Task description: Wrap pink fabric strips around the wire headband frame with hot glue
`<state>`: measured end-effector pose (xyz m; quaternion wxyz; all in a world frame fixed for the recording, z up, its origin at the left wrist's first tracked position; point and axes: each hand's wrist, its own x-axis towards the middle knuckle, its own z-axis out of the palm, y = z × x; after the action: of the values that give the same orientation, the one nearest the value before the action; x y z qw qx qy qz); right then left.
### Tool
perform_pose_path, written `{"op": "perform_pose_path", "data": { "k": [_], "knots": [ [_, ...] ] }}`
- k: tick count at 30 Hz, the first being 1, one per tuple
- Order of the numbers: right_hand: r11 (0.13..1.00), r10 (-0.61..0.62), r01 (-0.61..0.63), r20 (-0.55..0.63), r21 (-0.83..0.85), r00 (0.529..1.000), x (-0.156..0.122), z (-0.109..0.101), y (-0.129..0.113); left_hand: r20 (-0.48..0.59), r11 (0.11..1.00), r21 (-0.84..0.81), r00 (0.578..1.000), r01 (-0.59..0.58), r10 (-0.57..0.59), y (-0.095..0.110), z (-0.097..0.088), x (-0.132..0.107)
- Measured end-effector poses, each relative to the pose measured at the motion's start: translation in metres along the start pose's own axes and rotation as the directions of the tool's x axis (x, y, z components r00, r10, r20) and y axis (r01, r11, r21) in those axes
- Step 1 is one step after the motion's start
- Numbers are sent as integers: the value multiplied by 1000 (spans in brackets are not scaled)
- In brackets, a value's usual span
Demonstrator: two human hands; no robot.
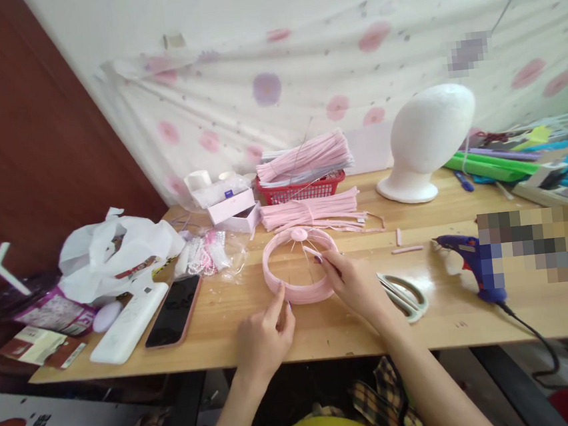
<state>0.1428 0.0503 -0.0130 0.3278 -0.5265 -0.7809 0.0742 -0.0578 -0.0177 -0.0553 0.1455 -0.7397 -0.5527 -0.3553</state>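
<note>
A pink ring (299, 297), wrapped in fuzzy pipe cleaner, rests on the wooden table with a coiled pink disc (299, 235) at its far side. Thin wires run from the disc across the ring's inside. My left hand (264, 339) pinches the ring's near-left rim between thumb and forefinger. Over the right rim, my right hand (358, 283) is closed on a short pink pipe cleaner piece (312, 252), its tip pointing toward the disc. The right fingertips are partly hidden behind the hand. Beside my right wrist lie scissors (409, 298) with pale handles.
Pink pipe cleaner bundles (311, 210) lie behind the ring, by a red basket (302, 190). A foam head (430, 135) stands back right; a blue glue gun (469, 255) lies right. At left are a phone (174, 312), white power bank-like bar (129, 325) and bagged beads (207, 254).
</note>
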Motion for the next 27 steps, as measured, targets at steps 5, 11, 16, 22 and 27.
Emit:
{"op": "perform_pose_path", "data": {
  "k": [5,11,16,22,27],
  "knots": [
    [1000,-3,3,-6,5,1000,0,0,1,-60,991,54,992,118,-115,1,3,0],
    [1000,22,-22,-6,10,1000,-1,2,1,9,1000,2,1000,4,-4,2,2,-1],
    [999,36,-36,5,26,999,-1,3,3,-73,993,-57,991,106,-110,3,-2,3],
    [999,43,-43,-8,31,999,-2,5,4,59,976,-181,992,123,-114,6,-6,4],
    [998,42,-41,-24,39,999,-3,7,5,115,966,-126,971,226,-212,4,-3,2]
  ]
}}
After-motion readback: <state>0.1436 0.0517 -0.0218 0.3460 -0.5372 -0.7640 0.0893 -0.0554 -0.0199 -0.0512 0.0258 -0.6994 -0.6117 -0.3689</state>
